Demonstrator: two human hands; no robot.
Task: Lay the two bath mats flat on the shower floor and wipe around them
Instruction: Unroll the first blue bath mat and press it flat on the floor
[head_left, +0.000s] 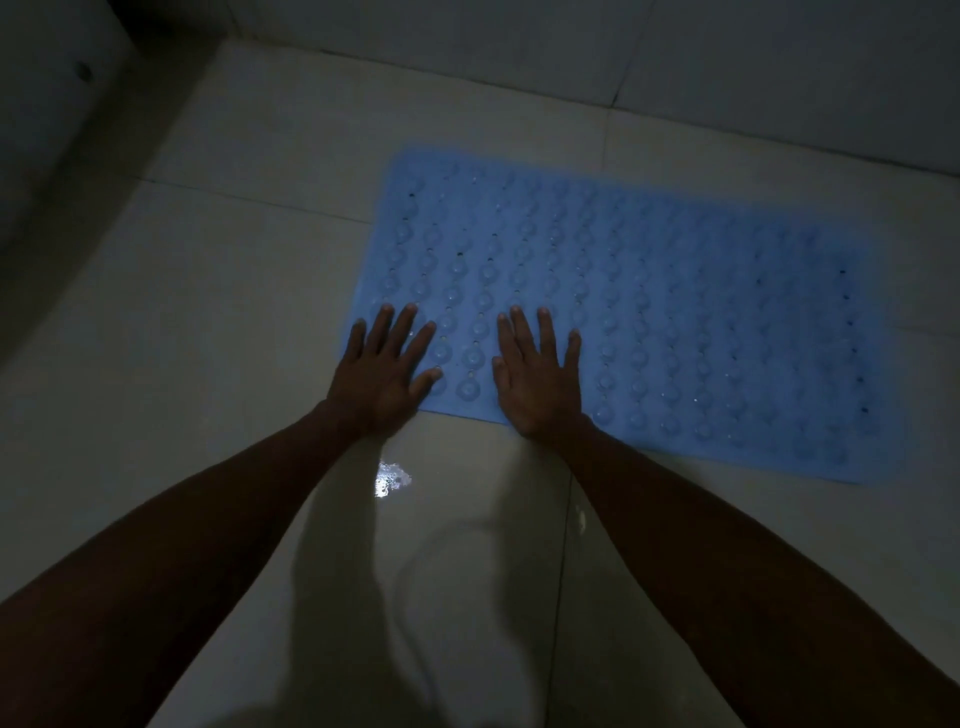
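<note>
One blue mat (649, 312) lies flat on the tiled floor (208, 338). Two hands rest on its near left corner, palms down, fingers spread, holding nothing: left hand (382, 376) and right hand (535, 379). Dim light blurs the mat's far rows of bumps.

A small bright reflection (392, 478) is seen on wet floor tiles; a tiled wall (727, 57) rises well beyond it.

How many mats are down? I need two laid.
1: a blue mat lies flat on the floor, both hands pressing its near left corner. A second may be out of view.
</note>
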